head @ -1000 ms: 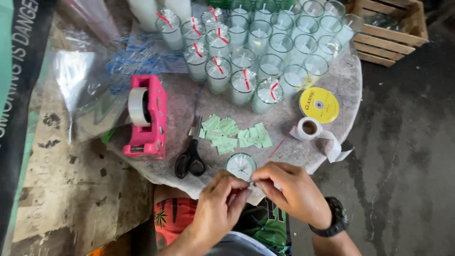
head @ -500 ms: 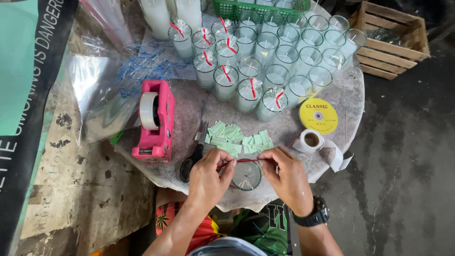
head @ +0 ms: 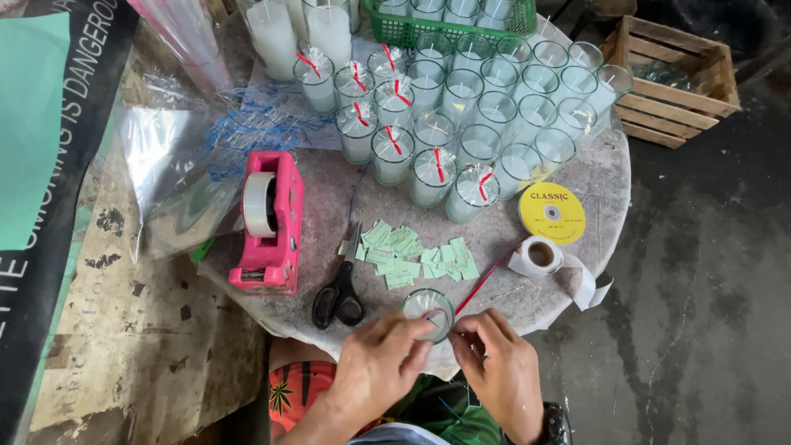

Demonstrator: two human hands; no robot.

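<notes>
Far left: banner (head: 49, 124) lying along the floor, w/ clear plastic bags (head: 177, 156) spilling onto the left part of the round table (head: 593, 177). Pink tape dispenser (head: 268, 222) stands on the table's left part, roll of tape in it. Just right of it, near the table's near edge, black scissors (head: 336, 292), blades pointing far. Right of those, a heap of small green labels (head: 412, 251), mid-table. Far side is packed w/ glass candles (head: 478, 99); the ones at left and front are wrapped and tied w/ red strips, others bare; a green basket (head: 412, 21) holds more at the far edge. Left hand (head: 379, 363) is at the near edge, fingers curled together, tips touching the rim of a lone glass (head: 428, 313); can't tell whether they pinch anything. The glass sits at the near edge, between both hands, wrapped in clear film. Red ribbon (head: 478, 288) runs from the glass top up and right across the table. Right hand (head: 498, 363) is just right of the glass, thumb and forefinger closed together by its rim near the ribbon's low end. Further right: white tape roll (head: 540, 255), yellow spool (head: 552, 213) far of it. Off-table far right, wood crate (head: 676, 66) on the floor.
</notes>
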